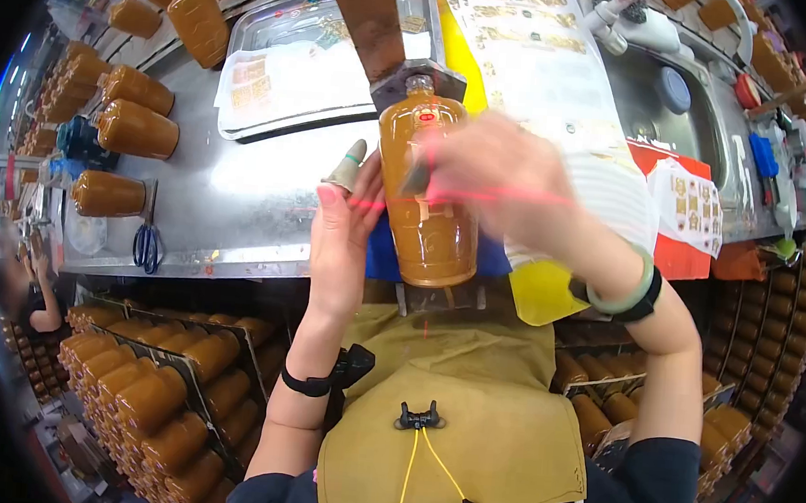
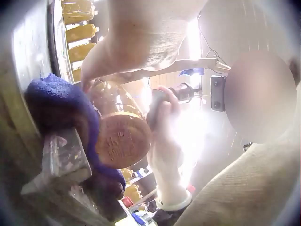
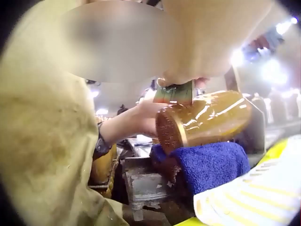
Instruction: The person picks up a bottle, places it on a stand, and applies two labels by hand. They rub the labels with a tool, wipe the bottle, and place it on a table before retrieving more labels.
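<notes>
A glossy brown bottle lies on its side, its neck toward a dark metal holder and its body over a blue towel. Its round base, with raised marks, faces the left wrist camera. My right hand, blurred in the head view, pinches a flat dark-green scraper against the bottle's upper face. My left hand stands along the bottle's left side, fingers extended and fingertips right at the glass. A grey finger cover sits on one of its digits.
A metal tray with a label sheet stands behind to the left. White decal sheets lie right of the bottle, before a sink. Blue scissors and several brown bottles are at left; racked bottles fill the space below.
</notes>
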Demonstrator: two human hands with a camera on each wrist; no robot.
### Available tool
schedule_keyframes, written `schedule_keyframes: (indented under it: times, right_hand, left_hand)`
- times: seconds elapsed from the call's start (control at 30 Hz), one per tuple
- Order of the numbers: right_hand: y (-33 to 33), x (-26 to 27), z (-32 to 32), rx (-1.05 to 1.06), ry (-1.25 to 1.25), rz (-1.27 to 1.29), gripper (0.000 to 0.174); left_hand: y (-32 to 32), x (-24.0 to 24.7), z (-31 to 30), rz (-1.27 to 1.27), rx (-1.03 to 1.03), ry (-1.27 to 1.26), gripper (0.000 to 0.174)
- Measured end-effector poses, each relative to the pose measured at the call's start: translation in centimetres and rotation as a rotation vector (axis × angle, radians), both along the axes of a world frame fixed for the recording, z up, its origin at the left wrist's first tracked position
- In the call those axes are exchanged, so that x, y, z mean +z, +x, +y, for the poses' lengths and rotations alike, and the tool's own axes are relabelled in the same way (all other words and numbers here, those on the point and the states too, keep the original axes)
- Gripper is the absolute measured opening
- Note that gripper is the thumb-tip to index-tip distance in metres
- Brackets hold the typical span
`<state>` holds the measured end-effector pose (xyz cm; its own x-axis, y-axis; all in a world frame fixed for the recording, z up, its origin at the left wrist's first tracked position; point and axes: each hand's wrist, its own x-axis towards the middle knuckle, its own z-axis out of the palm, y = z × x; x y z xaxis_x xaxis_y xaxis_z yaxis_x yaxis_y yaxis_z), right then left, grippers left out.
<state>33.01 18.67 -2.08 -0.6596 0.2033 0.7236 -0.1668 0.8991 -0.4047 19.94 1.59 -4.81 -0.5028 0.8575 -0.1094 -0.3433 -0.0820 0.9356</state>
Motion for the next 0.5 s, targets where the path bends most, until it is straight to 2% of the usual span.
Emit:
schedule_keyframes:
  times: [0.07,0.13,0.2,0.23,0.27,0.33,0.4,0.5]
  right_hand:
    - [-0.5,0.8,4.6,-0.258,0.168,0.018,0.027]
    - [-0.9,2.1,4.9,-0.305,0.297,0.086,0.024]
    - [-1.5,1.9,1.1,-0.027,-0.020,0.040,0.020]
    - [-1.1,2.8,0.4,-0.055,0.006,-0.146,0.018]
    - [-1.4,2.6,1.7,-0.053,0.007,-0.145,0.018]
    - [-1.9,2.2,5.5,-0.376,0.143,0.000,0.019]
    - [-1.7,2.9,6.3,-0.374,-0.086,0.072,0.021]
    - [-1.1,3.6,5.9,-0.351,-0.097,0.053,0.021]
  left_hand:
    - [0.4,0.3,0.1,0.038,0.001,-0.077,0.083]
    - [0.7,0.1,0.3,0.069,0.018,-0.064,0.083]
    - [0.6,-0.3,0.5,0.196,0.029,0.004,0.089]
    - [0.4,-0.4,0.9,0.198,0.034,0.007,0.089]
    - [-0.1,-0.7,1.3,0.417,0.022,0.063,0.089]
    - [-1.0,-0.4,2.3,0.847,-0.029,0.110,0.088]
    - [-1.8,1.4,3.1,1.257,-0.103,0.050,0.081]
    - [-3.0,1.6,4.3,1.319,-0.099,0.006,0.072]
